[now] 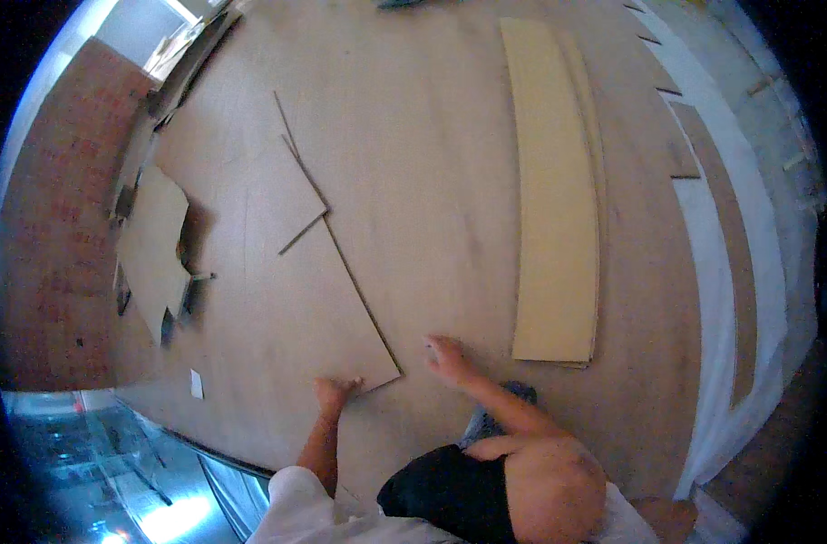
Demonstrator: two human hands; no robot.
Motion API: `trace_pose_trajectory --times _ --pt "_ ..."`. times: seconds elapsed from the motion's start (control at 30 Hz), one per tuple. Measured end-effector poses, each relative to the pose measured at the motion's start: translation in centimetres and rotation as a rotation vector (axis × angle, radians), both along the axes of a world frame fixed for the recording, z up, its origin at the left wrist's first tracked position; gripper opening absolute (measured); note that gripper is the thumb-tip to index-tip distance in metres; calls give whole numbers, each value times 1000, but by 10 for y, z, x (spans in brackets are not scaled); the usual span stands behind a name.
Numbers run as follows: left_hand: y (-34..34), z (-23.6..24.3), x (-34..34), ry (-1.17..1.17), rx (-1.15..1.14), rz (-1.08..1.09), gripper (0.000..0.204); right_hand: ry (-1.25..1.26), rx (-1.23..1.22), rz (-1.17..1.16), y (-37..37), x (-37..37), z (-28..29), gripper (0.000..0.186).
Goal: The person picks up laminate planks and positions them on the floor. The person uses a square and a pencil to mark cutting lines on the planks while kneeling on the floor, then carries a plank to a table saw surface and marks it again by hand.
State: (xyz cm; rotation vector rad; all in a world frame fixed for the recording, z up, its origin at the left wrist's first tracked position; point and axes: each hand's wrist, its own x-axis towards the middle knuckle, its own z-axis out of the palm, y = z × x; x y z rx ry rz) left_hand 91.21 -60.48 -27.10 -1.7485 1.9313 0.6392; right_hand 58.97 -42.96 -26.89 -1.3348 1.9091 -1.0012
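Observation:
A wood-look floor plank [341,317] lies on the laminate floor in front of me, its dark long edge slanting toward my right hand. My left hand [335,392] is closed at the plank's near end, fingers on its edge by the corner. To the right of that corner, apart from the plank, my right hand [445,356] hovers low over the floor with its fingers curled; whether anything small is in them is hidden. Farther off, a second plank piece [297,195] with a dark end edge lies at the first plank's far end.
Yellowish boards [559,199] lie stacked lengthwise on the right. Torn cardboard [155,245] rests at the left, near a reddish brick-like surface [64,218]. A small white card [197,383] is on the floor. White underlay [717,299] borders the stepped plank ends at far right.

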Motion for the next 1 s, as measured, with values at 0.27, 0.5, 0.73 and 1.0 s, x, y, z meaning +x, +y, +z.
trace_pose_trajectory --times 0.27,0.5,0.73,1.0 --pt "103 43 -92 354 538 -138 62 -252 371 20 28 79 102 67" --pt "146 75 -118 442 787 -151 52 -394 235 -455 4 82 104 27" --pt "166 72 -178 642 932 225 43 -1074 -9 -889 79 -42 98 38" --pt "143 136 -181 1243 1122 688 54 -902 64 -1062 115 -86 101 51"
